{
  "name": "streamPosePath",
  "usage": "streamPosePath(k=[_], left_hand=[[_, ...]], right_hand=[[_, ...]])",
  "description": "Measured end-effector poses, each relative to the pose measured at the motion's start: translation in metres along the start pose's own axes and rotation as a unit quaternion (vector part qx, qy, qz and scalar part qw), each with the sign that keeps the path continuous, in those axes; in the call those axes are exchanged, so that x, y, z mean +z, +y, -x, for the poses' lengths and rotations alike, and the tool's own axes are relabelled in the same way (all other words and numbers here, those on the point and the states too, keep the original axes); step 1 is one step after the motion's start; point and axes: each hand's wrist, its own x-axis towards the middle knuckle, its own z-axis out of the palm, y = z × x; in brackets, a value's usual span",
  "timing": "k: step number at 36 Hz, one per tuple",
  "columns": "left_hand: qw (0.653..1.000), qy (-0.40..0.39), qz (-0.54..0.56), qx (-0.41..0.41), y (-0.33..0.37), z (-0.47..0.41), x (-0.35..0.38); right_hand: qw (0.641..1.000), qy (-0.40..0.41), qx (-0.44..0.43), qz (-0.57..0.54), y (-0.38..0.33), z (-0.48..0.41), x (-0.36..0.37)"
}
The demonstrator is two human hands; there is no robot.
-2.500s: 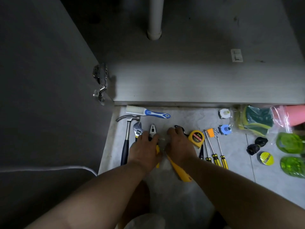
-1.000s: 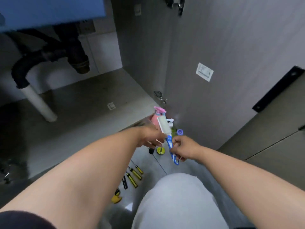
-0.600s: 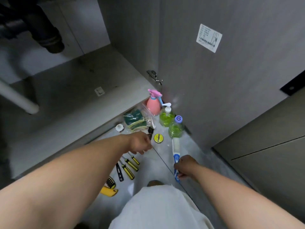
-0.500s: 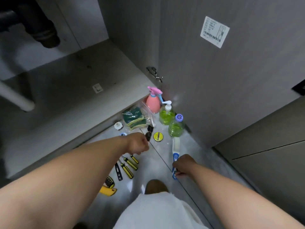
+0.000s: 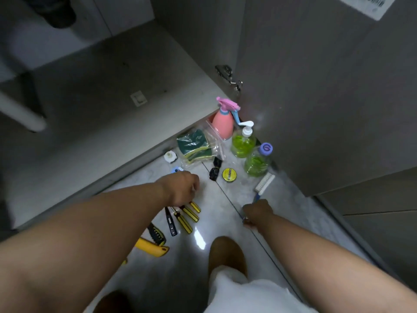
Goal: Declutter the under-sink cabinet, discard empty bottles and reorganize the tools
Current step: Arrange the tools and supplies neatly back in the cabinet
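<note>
Right hand (image 5: 257, 213) grips white-bristled brush (image 5: 265, 182) by slim handle

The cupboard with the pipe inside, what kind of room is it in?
Probably a kitchen, possibly a bathroom: it looks like an under-sink cabinet, with a white drain pipe inside, and a soap pump bottle and bagged sponges on the tiled floor.

Domestic kitchen or utility area, viewed at floor level before an open under-sink cabinet (image 5: 101, 109). Evidence: beyond the left hand (image 5: 180, 188), a white drain pipe (image 5: 20, 114) and a dark trap (image 5: 56, 12); beyond the right hand (image 5: 256, 212), a cabinet door (image 5: 316, 86) on a concealed hinge (image 5: 228, 75). Marble-pattern tiled floor (image 5: 225, 199) lies beneath both hands. Household cleaning stock ahead of them: pink spray bottle (image 5: 222, 124), green pump bottle (image 5: 243, 143), bagged sponges (image 5: 196, 145). The right hand grips a scrub brush (image 5: 265, 182). Screwdrivers (image 5: 187, 215) lie under the left hand
</note>
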Motion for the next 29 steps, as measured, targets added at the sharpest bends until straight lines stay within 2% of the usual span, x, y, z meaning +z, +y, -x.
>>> streamPosePath(k=[5, 9, 13, 19, 29], left_hand=[[0.999, 0.015, -0.040, -0.014, -0.009, 0.002, -0.020], [0.996, 0.051, -0.045, -0.054, -0.023, 0.037, -0.055], [0.990, 0.117, -0.036, -0.075, -0.028, 0.085, -0.083], [0.983, 0.158, -0.003, -0.091, -0.026, 0.157, -0.097], [0.977, 0.170, 0.029, -0.126, -0.045, 0.219, -0.083]], right_hand=[[0.983, -0.172, -0.005, 0.057, -0.033, 0.027, -0.016], [0.944, -0.245, -0.124, 0.182, -0.093, 0.073, -0.026], [0.895, -0.246, -0.217, 0.301, -0.153, 0.136, -0.036], [0.828, -0.200, -0.309, 0.424, -0.193, 0.205, -0.035], [0.750, -0.191, -0.339, 0.534, -0.185, 0.243, 0.005]])
